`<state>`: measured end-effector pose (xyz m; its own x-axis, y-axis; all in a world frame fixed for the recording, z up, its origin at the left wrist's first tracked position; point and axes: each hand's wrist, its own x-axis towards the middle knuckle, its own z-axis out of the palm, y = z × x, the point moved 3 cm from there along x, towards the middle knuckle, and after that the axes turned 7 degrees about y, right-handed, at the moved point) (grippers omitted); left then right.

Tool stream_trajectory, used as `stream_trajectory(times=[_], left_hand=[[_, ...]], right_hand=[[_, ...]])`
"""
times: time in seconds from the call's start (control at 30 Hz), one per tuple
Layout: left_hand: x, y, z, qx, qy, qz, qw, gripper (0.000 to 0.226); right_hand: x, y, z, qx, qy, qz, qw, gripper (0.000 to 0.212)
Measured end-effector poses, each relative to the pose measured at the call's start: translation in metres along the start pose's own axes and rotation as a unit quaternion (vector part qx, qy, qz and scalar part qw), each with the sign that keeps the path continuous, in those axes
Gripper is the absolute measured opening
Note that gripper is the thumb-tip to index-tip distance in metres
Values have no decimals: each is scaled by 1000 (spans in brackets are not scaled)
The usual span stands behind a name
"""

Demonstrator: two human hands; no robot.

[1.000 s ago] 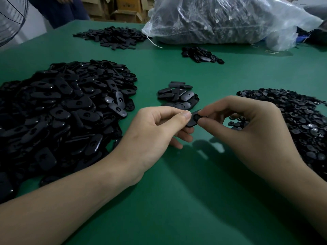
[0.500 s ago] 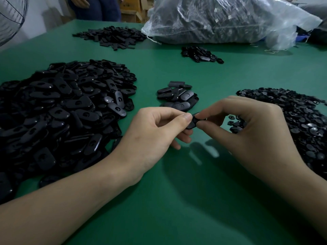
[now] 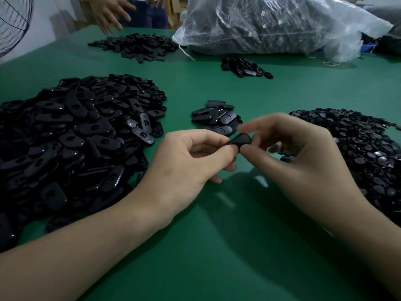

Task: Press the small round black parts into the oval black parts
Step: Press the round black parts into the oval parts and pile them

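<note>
Two hands meet over the green table with one oval part between them. The left hand pinches the part's near end between thumb and forefinger, its other fingers curled under. The right hand touches the part's far end with its thumb; its forefinger is lifted just above the part and blurred, so I cannot tell whether that hand truly grips. Whether a round part sits in the oval is hidden by the fingers. The part is held above the table, just in front of a small pile of ovals. A large heap of ovals lies to the left, touching nothing in the hands. A spread of small round parts lies to the right, just beside the right hand. Farther back lie a flat pile, a little cluster and a clear bag full of dark pieces. Another person's hand reaches over the far edge. A fan shows at the upper left.
</note>
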<state>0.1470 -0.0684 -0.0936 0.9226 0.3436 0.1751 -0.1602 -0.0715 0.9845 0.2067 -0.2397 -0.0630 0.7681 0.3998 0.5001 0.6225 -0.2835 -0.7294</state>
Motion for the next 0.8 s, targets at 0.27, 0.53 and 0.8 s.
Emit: stream_trajectory(times=[0.27, 0.53, 0.8], left_hand=[[-2, 6, 1, 39, 11, 81, 996, 8], [-7, 13, 3, 110, 46, 145, 982, 16], [-11, 20, 6, 156, 73, 183, 968, 21]], right_hand=[[-10, 4, 23, 343, -46, 279, 896, 16], [-11, 2, 25, 418, -58, 319, 848, 18], [-9, 5, 28, 450, -57, 327, 829, 17]])
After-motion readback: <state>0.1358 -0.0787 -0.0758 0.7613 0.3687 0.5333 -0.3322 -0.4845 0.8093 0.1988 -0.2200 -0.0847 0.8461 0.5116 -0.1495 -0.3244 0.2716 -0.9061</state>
